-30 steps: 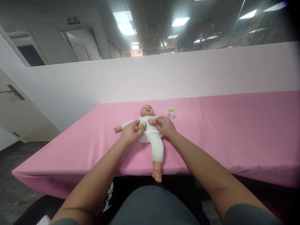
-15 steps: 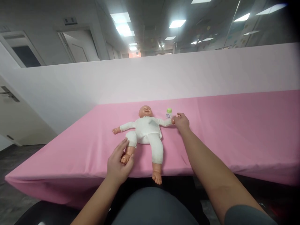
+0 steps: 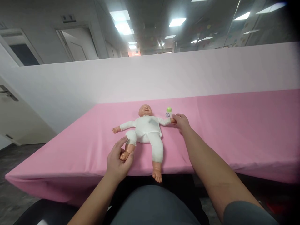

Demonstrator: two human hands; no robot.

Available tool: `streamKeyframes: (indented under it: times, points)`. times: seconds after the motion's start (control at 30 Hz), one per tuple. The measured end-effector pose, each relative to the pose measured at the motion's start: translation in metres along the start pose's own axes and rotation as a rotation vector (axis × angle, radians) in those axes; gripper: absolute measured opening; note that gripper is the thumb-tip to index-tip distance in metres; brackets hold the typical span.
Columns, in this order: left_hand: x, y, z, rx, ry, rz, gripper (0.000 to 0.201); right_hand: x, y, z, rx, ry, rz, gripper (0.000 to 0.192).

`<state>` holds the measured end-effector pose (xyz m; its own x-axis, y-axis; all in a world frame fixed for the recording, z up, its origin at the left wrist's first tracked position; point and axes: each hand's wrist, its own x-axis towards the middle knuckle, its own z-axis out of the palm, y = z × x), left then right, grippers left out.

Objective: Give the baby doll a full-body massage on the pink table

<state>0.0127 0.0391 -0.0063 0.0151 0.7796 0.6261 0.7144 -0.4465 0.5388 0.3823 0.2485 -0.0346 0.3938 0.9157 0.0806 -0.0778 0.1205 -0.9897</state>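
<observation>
Just beside doll [image 3: 147,125] in both hands [image 3: 118,159] [image 3: 182,122], bottle [image 3: 168,112], label [image 3: 168,115] unreadable

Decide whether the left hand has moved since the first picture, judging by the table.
Yes. Against the pink-covered table, the left hand has moved toward the near edge and leftward, away from the torso of the doll.

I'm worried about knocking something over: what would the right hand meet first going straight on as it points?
The right hand would first meet the white-clothed baby doll's tan plastic hand, which it touches; the small translucent green-capped bottle might come next, though depth is unclear.
</observation>
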Motion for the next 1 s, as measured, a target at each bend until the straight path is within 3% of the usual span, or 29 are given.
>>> streamKeyframes:
  times: [0.07,0.17,0.37,0.43,0.53,0.63,0.77,0.87,1.0]
  points:
    - [0.008,0.001,0.000,-0.001,0.004,0.003,0.059,-0.005,-0.003,0.007,0.147,-0.057,-0.031,0.049]
    - [0.026,0.000,0.002,0.010,0.002,0.044,0.055,-0.013,-0.006,0.021,0.116,-0.185,-0.104,0.057]
    - [0.073,-0.002,0.013,0.090,-0.065,0.056,0.053,-0.041,-0.006,0.056,-0.330,-0.319,-0.477,0.035]
    - [0.089,0.000,0.018,0.122,-0.109,0.058,0.053,-0.050,-0.007,0.066,-0.523,-0.414,-0.629,0.034]
    - [0.110,0.003,0.027,0.201,-0.229,0.073,0.052,-0.058,-0.008,0.075,-0.826,-0.424,-0.752,0.040]
    - [0.128,0.004,0.038,0.248,-0.343,0.034,0.050,-0.060,-0.009,0.077,-1.030,-0.415,-0.741,0.046]
    - [0.142,0.003,0.049,0.230,-0.375,-0.104,0.049,-0.060,-0.012,0.076,-1.130,-0.447,-0.697,0.051]
    - [0.144,0.003,0.050,0.210,-0.370,-0.138,0.050,-0.060,-0.013,0.075,-1.119,-0.466,-0.680,0.052]
    - [0.136,0.004,0.043,0.242,-0.366,-0.059,0.046,-0.060,-0.013,0.075,-0.982,-0.410,-0.673,0.048]
